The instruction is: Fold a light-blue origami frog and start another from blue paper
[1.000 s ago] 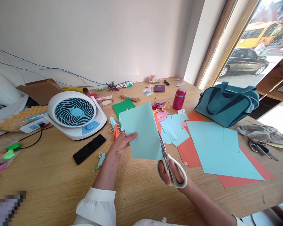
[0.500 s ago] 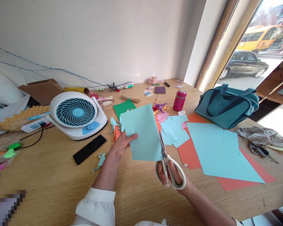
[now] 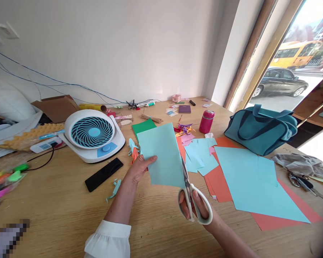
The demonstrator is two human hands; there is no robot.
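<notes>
My left hand (image 3: 142, 167) pinches the left edge of a light blue sheet of paper (image 3: 163, 154), thumb on its front, holding it raised above the table. In my right hand (image 3: 195, 208) is a pair of scissors (image 3: 187, 183) with white handles, thumb and fingers through the loops. The blades point up along the right edge of the sheet, at its lower right corner. Behind them lie cut light blue pieces (image 3: 204, 154) on orange paper (image 3: 218, 184). A larger light blue sheet (image 3: 255, 186) rests to the right.
On the left stand a white fan (image 3: 94, 134) and a black phone-like slab (image 3: 104, 174). Further back are green paper (image 3: 144, 126), a pink flask (image 3: 206, 122) and a teal bag (image 3: 261, 129). Keys (image 3: 304, 182) lie at the right, a folded blue paper figure (image 3: 114, 190) near my left forearm.
The whole view has shifted slightly, so the table's things appear a little lower. Both hands keep their hold on the paper and scissors, with little visible movement between them.
</notes>
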